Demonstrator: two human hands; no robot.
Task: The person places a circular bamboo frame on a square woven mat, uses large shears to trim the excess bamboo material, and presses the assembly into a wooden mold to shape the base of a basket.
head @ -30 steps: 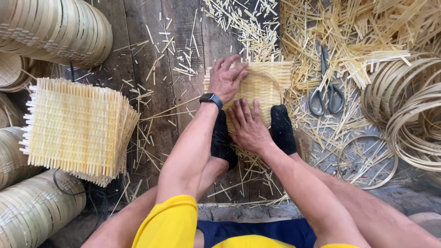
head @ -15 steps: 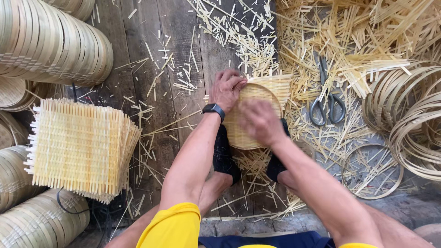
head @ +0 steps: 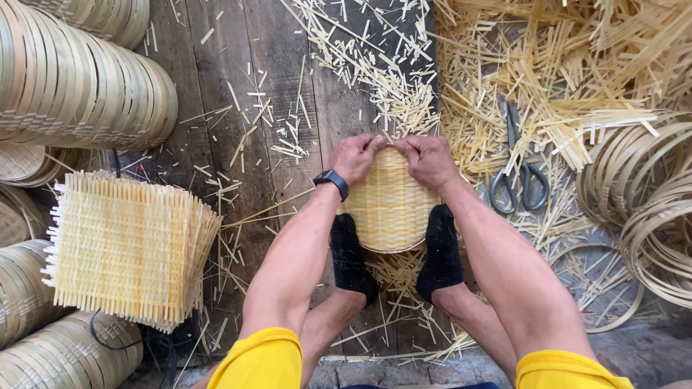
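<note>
Both hands closed over the far rim of a round woven bamboo basket [head: 389, 205], left hand [head: 355, 158] and right hand [head: 428, 160] side by side, fingertips nearly meeting at the top edge. Basket resting on the plank floor [head: 216, 94], wedged between two feet in black socks [head: 351, 258], its near edge between the toes. Black wristwatch [head: 332, 183] on the left wrist.

Around the work: to the left, a stack of square woven bamboo mats [head: 126, 248]; beyond and below it, rows of nested finished baskets [head: 79, 83]. To the right, scissors [head: 519, 173] lying on a heap of bamboo offcuts [head: 562, 79], just beside the right hand. Further right, loose coils of bamboo hoops [head: 641, 209]. Splinters scattered over the boards at the far side. Nothing between the hands and the basket; forearms covering part of the feet.

Against half a second earlier: right hand no longer lying flat across the middle of the basket but moved up to the far rim beside the left; the woven face now open to view. Scissors, mats and hoops unmoved.
</note>
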